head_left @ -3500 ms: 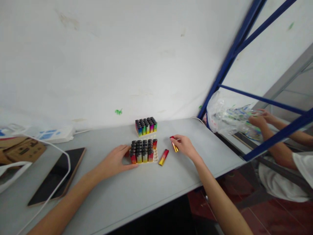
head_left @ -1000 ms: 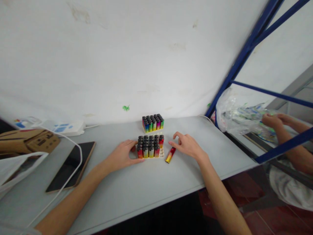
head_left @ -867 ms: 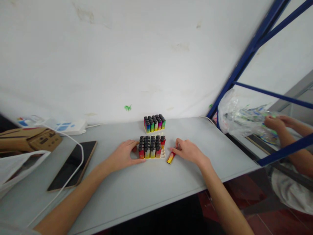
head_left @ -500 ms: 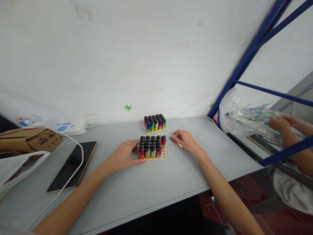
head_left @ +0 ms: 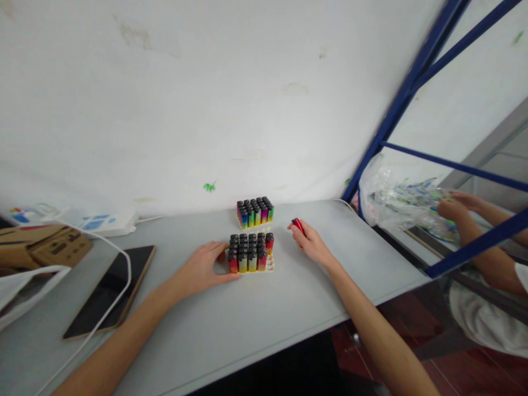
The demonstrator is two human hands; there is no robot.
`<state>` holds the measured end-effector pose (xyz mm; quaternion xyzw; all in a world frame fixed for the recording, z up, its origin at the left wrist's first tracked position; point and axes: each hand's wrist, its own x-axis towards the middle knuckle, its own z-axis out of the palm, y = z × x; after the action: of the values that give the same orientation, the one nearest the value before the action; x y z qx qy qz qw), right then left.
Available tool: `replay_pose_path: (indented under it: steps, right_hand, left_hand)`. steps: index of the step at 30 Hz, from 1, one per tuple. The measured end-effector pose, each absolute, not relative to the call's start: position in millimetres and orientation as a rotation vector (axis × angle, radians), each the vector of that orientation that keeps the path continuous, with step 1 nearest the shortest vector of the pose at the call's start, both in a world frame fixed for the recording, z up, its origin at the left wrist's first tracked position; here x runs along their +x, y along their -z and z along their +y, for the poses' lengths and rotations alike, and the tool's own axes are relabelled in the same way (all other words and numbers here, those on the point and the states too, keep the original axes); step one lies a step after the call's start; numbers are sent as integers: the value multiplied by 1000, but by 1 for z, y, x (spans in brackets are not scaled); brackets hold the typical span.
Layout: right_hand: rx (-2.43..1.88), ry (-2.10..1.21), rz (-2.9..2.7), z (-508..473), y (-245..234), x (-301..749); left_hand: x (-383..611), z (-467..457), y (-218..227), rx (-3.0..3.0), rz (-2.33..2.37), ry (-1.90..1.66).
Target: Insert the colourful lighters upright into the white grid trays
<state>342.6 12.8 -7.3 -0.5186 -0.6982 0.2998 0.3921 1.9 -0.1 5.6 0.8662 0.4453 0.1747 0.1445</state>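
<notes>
As my open left hand (head_left: 202, 269) braces the cream tray of black-capped rainbow lighters (head_left: 251, 256), my right hand (head_left: 311, 245) pinches a red plastic lighter (head_left: 297, 225);
I hold it over the grey worktop (head_left: 264, 313), just right of that tray.

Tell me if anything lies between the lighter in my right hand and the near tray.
Nothing visible does. The lighter in the right hand is just right of the tray, with only tabletop between them.
</notes>
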Motion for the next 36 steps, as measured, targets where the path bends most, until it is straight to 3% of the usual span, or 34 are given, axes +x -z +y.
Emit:
replay_pose_path:
  steps: [4, 13, 17, 24, 29, 36]
  right_hand:
    - [-1287, -875, -1609, 15, 13, 336]
    - [-1435, -556, -1570, 13, 11, 325]
    - [-1431, -564, -1583, 13, 13, 324]
    - [-1251, -697, -1783, 3, 2, 325]
    - [-1233, -457, -2045, -3, -7, 327]
    - [-1140, -679, -2127, -9, -9, 324]
  left_hand:
    - [1, 0, -4, 2483, 1274, -517]
    - [2, 1, -6, 2478, 1293, -522]
    - [1, 2, -4, 2497, 1291, -508]
    - [2, 1, -5, 2481, 1294, -514]
    - [1, 2, -4, 2501, 1288, -498]
    - [0, 2, -3, 2506, 1289, -493]
